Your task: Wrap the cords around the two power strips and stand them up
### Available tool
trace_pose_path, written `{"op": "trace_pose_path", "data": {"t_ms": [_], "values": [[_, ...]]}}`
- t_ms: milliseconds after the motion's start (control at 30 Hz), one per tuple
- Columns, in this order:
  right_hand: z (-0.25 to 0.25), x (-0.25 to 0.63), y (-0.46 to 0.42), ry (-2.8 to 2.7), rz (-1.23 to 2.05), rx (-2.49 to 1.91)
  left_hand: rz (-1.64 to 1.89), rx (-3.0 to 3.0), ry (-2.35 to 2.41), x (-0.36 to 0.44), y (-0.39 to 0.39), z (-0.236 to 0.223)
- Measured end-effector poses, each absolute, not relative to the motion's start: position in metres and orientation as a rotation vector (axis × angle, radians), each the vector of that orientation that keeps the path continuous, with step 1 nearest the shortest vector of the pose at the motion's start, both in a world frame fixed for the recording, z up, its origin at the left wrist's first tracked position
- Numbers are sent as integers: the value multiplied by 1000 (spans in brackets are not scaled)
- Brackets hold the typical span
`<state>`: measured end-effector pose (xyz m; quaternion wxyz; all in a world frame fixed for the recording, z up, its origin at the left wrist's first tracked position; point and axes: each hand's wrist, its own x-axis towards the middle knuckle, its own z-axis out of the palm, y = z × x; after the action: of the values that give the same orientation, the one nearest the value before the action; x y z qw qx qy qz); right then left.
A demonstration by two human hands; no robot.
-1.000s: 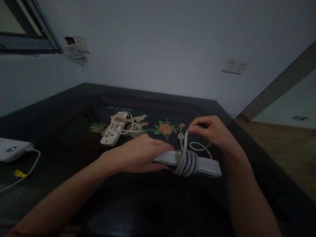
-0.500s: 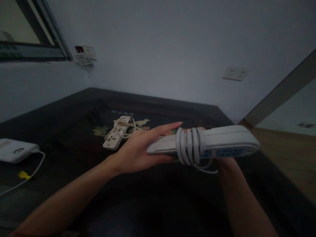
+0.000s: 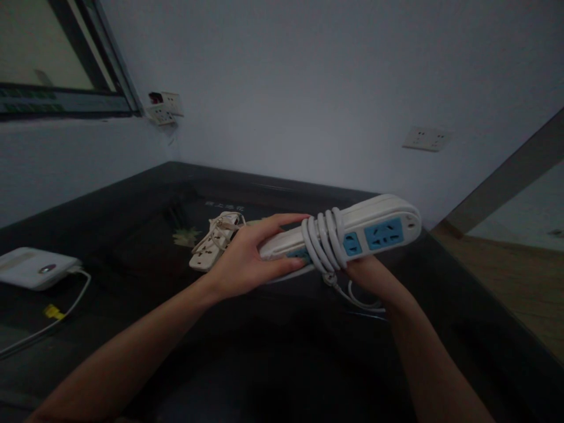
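Note:
A white power strip with blue sockets is held up over the dark table, tilted with its right end higher. Its grey-white cord is wound round its middle in several turns. My left hand grips the strip's left end, thumb on the socket side and fingers over the top edge. Against the underside, right of the cord turns, is my right hand; its fingers are hidden behind the strip. A small round part of the cord and a loose loop hang below the strip, beside my right wrist.
A second white power strip with its cord bundled on top lies on the dark table behind my left hand. At the left is a white device with a cable and yellow tag. Wall sockets are at the back.
The power strip has turned so its blue sockets face me more, and its right end has moved left and up. More loose cord shows below it. The view has shifted slightly.

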<state>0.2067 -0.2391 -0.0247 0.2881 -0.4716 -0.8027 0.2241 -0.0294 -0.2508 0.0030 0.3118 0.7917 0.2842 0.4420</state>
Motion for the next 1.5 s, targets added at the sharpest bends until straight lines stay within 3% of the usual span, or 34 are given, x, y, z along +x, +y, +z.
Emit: {"op": "trace_pose_path", "data": {"t_ms": [167, 433, 633, 833, 1167, 1500], "values": [[-7, 197, -251, -2313, 663, -1240, 1237, 1879, 863, -32, -244, 5], [4, 181, -285, -2411, 59, -1799, 1403, 1953, 1208, -43, -226, 0], [6, 170, -289, -2397, 194, -1681, 1408, 2074, 1384, -49, -216, 0], [12, 174, -289, -2393, 212, -1572, 1058, 2451, 1586, -37, -227, -4], [16, 177, -282, -2438, 47, -2059, 668, 2772, 1707, -28, -238, -10], [18, 170, -298, -2483, -83, -1621, 487, 2756, 1634, -22, -244, -12]]}}
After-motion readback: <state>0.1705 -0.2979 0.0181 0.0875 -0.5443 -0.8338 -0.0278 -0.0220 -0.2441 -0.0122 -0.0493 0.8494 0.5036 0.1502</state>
